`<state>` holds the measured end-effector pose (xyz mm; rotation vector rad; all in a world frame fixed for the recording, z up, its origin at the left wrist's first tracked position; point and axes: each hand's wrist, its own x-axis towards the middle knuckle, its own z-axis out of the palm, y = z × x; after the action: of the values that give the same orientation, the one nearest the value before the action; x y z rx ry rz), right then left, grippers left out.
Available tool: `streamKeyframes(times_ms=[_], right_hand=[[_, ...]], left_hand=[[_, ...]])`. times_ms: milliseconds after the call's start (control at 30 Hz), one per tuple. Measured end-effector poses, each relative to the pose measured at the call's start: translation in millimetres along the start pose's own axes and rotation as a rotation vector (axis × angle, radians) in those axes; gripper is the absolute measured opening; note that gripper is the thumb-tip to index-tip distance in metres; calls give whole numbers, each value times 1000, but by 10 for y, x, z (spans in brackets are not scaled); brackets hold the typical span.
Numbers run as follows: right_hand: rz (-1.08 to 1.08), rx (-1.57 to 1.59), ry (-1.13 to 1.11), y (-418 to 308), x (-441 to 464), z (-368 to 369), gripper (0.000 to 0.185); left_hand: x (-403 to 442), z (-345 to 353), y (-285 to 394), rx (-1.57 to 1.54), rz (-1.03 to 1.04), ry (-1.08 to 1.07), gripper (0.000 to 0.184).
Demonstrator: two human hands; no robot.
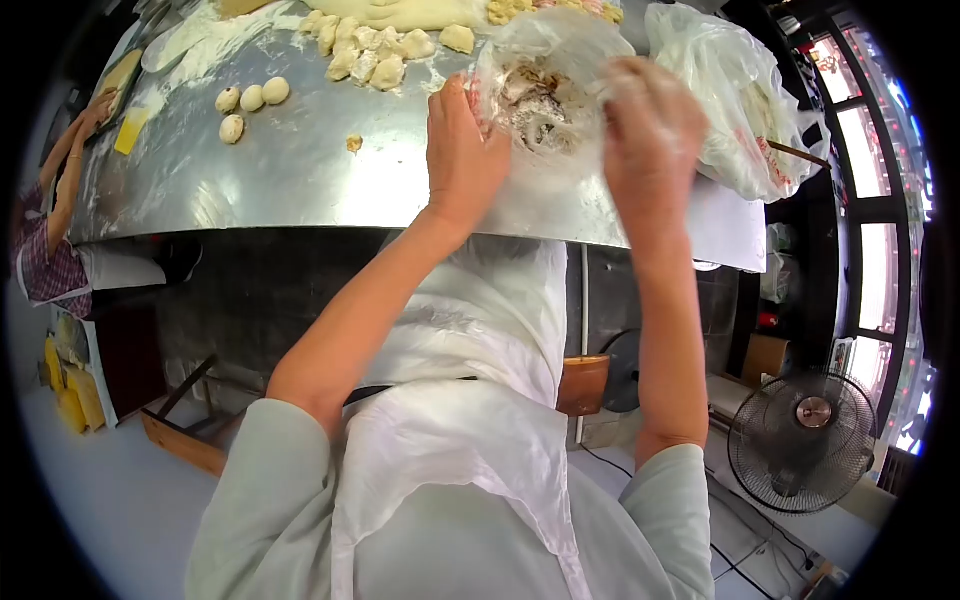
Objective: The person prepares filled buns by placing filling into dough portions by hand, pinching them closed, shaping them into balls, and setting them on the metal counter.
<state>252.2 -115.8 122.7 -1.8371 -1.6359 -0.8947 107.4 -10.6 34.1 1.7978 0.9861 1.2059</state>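
A clear plastic bag (548, 100) with a dark and whitish crumbly mass inside lies open on the metal table. My left hand (466, 150) is closed on the bag's left edge. At its right edge is my right hand (652, 125), blurred by motion; its fingers are smeared. Left of the bag are several pale dough lumps (388, 73), with a large flat piece of dough (400, 12) behind them. Farther left, several small round dough balls (275, 91) sit together. A small brownish crumb (354, 143) lies in front of them.
A large plastic bag (715, 100) stands on the table's right side, a stick (798, 153) by it. A yellow scraper (131, 130) and scattered flour lie at left. A co-worker (62, 240) reaches over the table's left end. A fan (803, 440) stands at lower right.
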Motion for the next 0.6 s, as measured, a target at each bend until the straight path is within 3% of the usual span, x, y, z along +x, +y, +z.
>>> streamKeyframes(times_ms=[67,100,200,267,400,533,600], right_hand=[[-165,164,-153,-182,-55,76,32],[-114,201,-212,-192,-120,183,30],[67,219,-473,-145,-339,479,28],[224,102,-750,-1,-453,521,30],[172,14,-530,364,-837,567,49],[380,111,-741,507,-819,504,53],[348,148,-726,546,-861,474,52]], left_hand=[[0,51,16,192,278,85,52],[12,38,-1,294,413,131,55],[61,4,-99,232,569,-105,64],[-12,54,-186,278,472,-266,68],[-71,128,-283,384,235,-452,77],[-48,242,-291,431,204,-522,81],[15,267,-257,375,166,-540,78]])
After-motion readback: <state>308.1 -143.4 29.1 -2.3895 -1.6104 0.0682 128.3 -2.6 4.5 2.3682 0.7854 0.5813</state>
